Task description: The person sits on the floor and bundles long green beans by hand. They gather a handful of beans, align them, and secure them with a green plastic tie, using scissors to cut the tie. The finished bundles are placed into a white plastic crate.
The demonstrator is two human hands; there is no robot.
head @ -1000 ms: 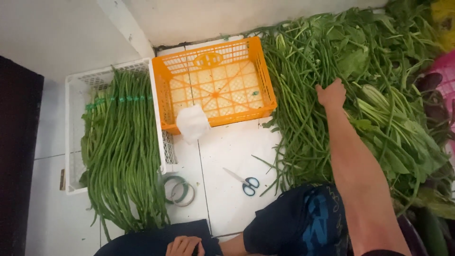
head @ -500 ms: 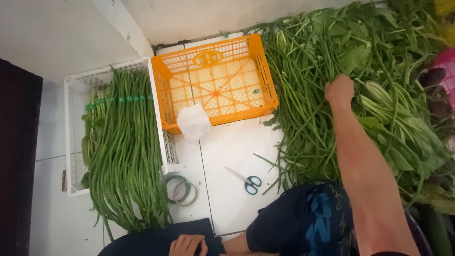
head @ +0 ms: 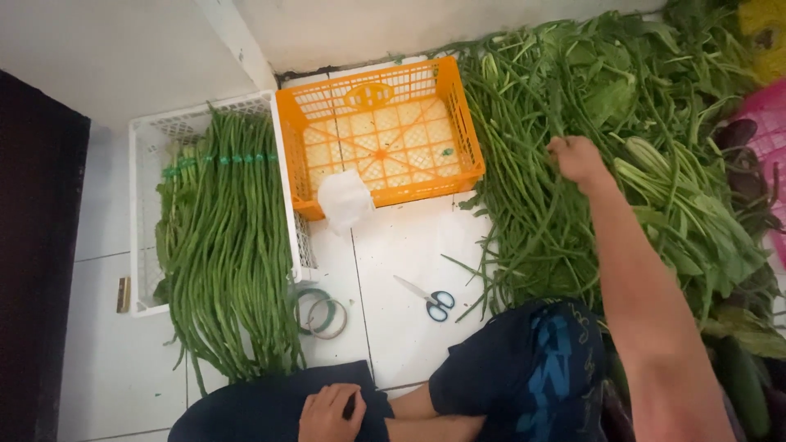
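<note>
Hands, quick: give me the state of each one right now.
Left hand: rests loosely curled on the dark-trousered left knee, holding nothing visible.
Right hand: closed in the pile of long green beans; whether it actually grips any cannot be told.

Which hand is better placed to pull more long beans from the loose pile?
Right. The right hand is stretched out onto the loose long beans, while the left hand rests on the lap, apart from them.

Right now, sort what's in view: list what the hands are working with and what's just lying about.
In hand: right hand in the loose long beans; bundled long beans in the white crate.

Lying about: orange crate, scissors, tape rolls, white bag; left hand on lap.
</note>
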